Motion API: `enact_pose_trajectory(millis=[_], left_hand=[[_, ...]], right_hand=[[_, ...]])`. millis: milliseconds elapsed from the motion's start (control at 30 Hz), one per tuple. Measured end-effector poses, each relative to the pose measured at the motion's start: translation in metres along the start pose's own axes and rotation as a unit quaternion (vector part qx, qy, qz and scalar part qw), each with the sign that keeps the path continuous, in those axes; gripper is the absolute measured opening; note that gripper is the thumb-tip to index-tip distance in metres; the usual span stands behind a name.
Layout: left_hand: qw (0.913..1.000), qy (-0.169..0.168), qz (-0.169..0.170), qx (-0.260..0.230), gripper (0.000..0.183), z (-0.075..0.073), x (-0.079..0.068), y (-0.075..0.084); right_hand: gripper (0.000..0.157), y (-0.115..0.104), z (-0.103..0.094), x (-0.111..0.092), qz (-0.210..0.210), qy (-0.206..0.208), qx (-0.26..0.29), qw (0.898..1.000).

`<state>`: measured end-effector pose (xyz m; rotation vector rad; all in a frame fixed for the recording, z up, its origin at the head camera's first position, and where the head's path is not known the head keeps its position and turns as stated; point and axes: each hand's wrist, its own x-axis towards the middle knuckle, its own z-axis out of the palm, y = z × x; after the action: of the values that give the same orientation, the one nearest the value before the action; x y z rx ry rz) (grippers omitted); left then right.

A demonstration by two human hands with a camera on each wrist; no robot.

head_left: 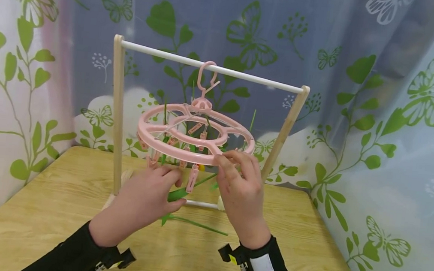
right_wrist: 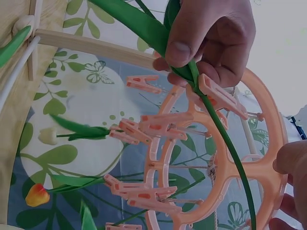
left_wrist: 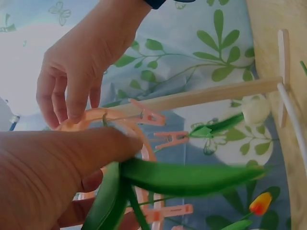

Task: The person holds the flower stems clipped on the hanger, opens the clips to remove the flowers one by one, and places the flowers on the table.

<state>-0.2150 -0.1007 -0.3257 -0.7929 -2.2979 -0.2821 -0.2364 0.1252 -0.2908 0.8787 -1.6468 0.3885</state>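
A round pink clip hanger (head_left: 177, 151) hangs by its hook from a white rod. My left hand (head_left: 146, 196) is below its near rim, pinching the green leaves and stem of an artificial flower (right_wrist: 136, 24) between thumb and fingers. The stem crosses close beside a pink clothespin (right_wrist: 220, 96); whether the clip bites it I cannot tell. That flower's head is hidden. My right hand (head_left: 243, 189) holds the hanger's rim at the near right. From other clips hang a white tulip (left_wrist: 255, 110) and an orange-yellow tulip (right_wrist: 37, 195), heads down.
The frame has wooden posts (head_left: 116, 118) and a white top rod (head_left: 245, 74). A green stem (head_left: 201, 225) shows low over the wooden table (head_left: 292, 254). A leaf-patterned curtain (head_left: 396, 125) surrounds the back and sides.
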Motion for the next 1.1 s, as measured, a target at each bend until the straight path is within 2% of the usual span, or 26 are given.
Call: enact_pose_trajectory(millis=[167,367,633,833,1100], left_hand=[[0.9992,-0.019,-0.010,-0.033,0.022,0.002,0.000,0.001],[0.9977,-0.047,-0.027,-0.042,0.023,-0.003,-0.001,0.003],[0.9965,-0.066,-0.026,-0.044,0.022,-0.011,0.002,0.005],[0.9935,-0.099,-0.044,-0.035,0.023,-0.017,0.004,0.007],[0.9942,-0.095,-0.031,-0.040,0.024,-0.020,0.006,0.006]], right_hand=[[0.033,0.001,0.000,-0.002,0.002,-0.002,0.003,1.000],[0.034,0.001,-0.001,-0.004,0.000,-0.001,0.008,1.000],[0.036,0.003,-0.002,-0.004,0.003,-0.001,0.006,1.000],[0.033,0.004,-0.003,-0.006,-0.001,-0.001,0.001,1.000],[0.035,0.004,-0.003,-0.008,-0.002,-0.004,0.000,1.000]])
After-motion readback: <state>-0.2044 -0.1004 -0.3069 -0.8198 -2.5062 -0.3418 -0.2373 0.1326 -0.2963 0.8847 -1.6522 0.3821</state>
